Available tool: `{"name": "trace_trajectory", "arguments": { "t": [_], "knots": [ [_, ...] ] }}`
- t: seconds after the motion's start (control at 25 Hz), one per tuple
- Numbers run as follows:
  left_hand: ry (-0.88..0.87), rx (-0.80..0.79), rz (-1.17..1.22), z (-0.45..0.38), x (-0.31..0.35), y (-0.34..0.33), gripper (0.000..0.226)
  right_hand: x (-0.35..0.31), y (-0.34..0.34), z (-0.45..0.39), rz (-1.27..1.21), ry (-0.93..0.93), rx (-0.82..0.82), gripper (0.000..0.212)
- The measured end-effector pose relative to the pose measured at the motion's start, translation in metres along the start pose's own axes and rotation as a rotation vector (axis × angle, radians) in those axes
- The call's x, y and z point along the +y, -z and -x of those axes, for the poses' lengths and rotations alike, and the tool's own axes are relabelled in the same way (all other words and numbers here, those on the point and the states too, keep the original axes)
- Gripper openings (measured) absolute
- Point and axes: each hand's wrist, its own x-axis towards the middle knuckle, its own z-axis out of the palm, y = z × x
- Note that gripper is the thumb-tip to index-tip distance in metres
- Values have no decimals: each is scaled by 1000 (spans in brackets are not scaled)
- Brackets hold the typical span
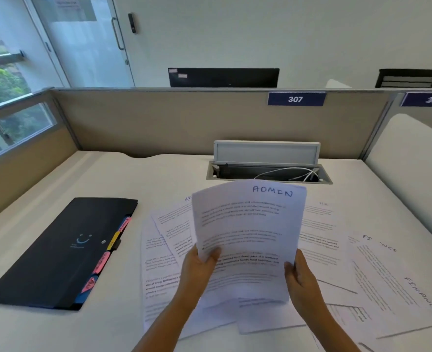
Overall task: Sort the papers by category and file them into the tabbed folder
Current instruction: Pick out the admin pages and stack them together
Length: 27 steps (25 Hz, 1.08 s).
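Both grips pinch the ADMIN sheet [248,237] upright — left hand [198,265], right hand [301,278] at its lower corners

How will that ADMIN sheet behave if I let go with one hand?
The ADMIN sheet would probably flop: it is thin and already bows between the left hand and right hand. Likely very light, so it could slide easily over the loose papers.

Black folder [57,252], pink and yellow tabs [113,241], white papers [248,237].
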Motion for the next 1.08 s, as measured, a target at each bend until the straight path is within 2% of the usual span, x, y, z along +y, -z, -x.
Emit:
{"name": "trace_trajectory", "arguments": {
  "t": [0.12,0.24,0.4,0.56,0.64,0.72,0.76,0.88,0.96,1.04,1.08],
  "knots": [
    [26,-63,-180,0,-35,1,29,28,-4,5,150,-128,-97,35],
    [8,-67,-201,0,-40,7,30,17,-2,3,159,-151,-148,28],
    [32,-24,-86,-6,-30,29,27,-10,-8,-1,45,-155,-292,34],
    [46,27,-161,-11,-37,68,16,-17,-33,1,-154,-349,-436,35],
    [52,96,-211,-11,-43,93,10,-12,-47,3,-264,-454,-447,34],
    [59,199,-229,-8,-51,124,16,-4,-60,5,-335,-540,-422,34],
    [49,279,-298,-6,-57,142,16,0,-65,5,-353,-571,-405,35],
    [-11,523,-698,-7,-80,201,13,8,-76,3,-356,-622,-349,37],
    [150,503,-881,-15,-94,232,27,10,-83,3,-341,-649,-318,37],
    [371,403,-963,-24,-99,250,50,5,-88,5,-352,-668,-309,36],
    [424,366,-997,-29,-100,255,57,0,-90,6,-358,-672,-311,35]
  ]
}}
